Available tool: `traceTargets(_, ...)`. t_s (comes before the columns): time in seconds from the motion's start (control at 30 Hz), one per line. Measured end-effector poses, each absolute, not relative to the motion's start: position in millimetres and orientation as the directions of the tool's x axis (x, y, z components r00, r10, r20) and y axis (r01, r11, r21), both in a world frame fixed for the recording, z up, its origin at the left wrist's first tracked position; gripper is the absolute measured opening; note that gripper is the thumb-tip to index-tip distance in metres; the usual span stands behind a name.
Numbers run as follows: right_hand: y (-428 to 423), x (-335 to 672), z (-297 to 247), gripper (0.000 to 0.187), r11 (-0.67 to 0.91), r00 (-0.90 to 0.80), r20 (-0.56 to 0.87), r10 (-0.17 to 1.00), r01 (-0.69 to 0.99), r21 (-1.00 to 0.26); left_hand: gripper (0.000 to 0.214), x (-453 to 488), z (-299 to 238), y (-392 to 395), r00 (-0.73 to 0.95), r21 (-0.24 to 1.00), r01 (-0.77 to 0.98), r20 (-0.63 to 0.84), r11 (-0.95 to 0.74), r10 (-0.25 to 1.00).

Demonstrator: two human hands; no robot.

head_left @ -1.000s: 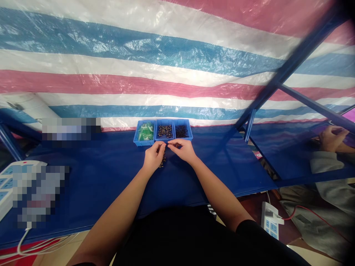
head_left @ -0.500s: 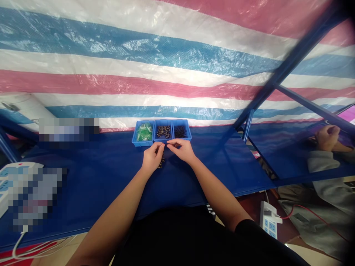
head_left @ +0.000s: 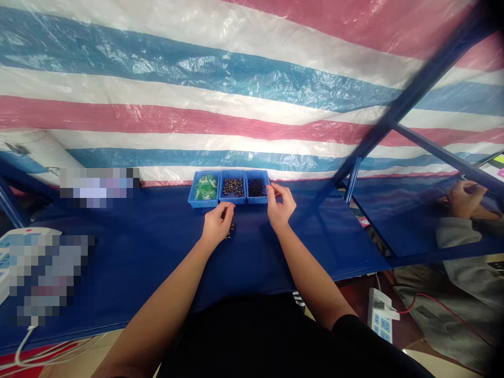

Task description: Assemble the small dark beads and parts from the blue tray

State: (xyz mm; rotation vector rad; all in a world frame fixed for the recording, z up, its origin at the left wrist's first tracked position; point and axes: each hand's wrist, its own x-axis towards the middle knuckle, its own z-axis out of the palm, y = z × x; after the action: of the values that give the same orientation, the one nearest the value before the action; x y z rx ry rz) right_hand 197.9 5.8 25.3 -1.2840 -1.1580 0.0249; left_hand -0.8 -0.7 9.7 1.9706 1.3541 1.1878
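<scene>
My left hand (head_left: 216,226) is closed in a pinch just in front of the middle blue bin (head_left: 233,200). Whatever lies between its fingertips is too small to make out. Beside it on the table sits a small pile of brass-coloured pieces (head_left: 229,231), partly hidden by the hand. My right hand (head_left: 281,206) is at the right edge of the right blue bin (head_left: 258,200), thumb and forefinger drawn together; their contents cannot be made out. That bin holds thin black pieces (head_left: 256,187). Small brass-and-black parts (head_left: 233,187) fill the middle bin.
The left blue bin (head_left: 202,203) contains green-and-white packets (head_left: 206,188). A white power strip (head_left: 47,232) lies at the left of the blue table (head_left: 157,273). Blue metal bars (head_left: 378,136) rise at the right, where another person's hands (head_left: 466,198) show.
My right hand has moved right, away from my left hand, to the right bin's edge. My left hand has stayed in its pinch at about the same spot.
</scene>
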Motion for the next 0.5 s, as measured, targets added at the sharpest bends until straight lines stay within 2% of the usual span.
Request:
traceTargets(0.1,12.0,203.4,21.6,0.028,0.258,0.368,0.66,0.655,0.712,-0.653,0.027,-0.7,11.9,-1.3,0.123,0.756,0.526,0.387,-0.39,0.914)
traceTargets(0.2,12.6,199.2,18.5,0.024,0.175,0.244,0.587,0.772,0.806,-0.565,0.028,-1.6,12.4,0.1,0.032,0.742,0.569,0.411,-0.355,0.911)
traceTargets(0.27,9.8,192.4,17.0,0.023,0.225,0.134,0.528,0.838,0.798,-0.56,0.027,-3.1,10.9,2.3,-0.052,0.749,0.583,0.421,-0.315,0.906)
traceTargets(0.33,6.6,185.0,15.1,0.022,0.342,-0.065,0.443,0.894,0.736,-0.584,0.027,-4.8,8.3,4.6,-0.103,0.768,0.577,0.407,-0.278,0.908)
traceTargets(0.4,4.3,178.8,12.3,0.02,0.431,-0.261,0.354,0.898,0.68,-0.592,0.027,-6.2,5.6,6.7,-0.135,0.786,0.565,0.388,-0.251,0.912)
traceTargets(0.5,2.9,172.7,7.6,0.025,0.452,-0.391,0.232,0.891,0.711,-0.538,0.027,-7.1,2.8,8.5,-0.149,0.791,0.562,0.383,-0.241,0.912)
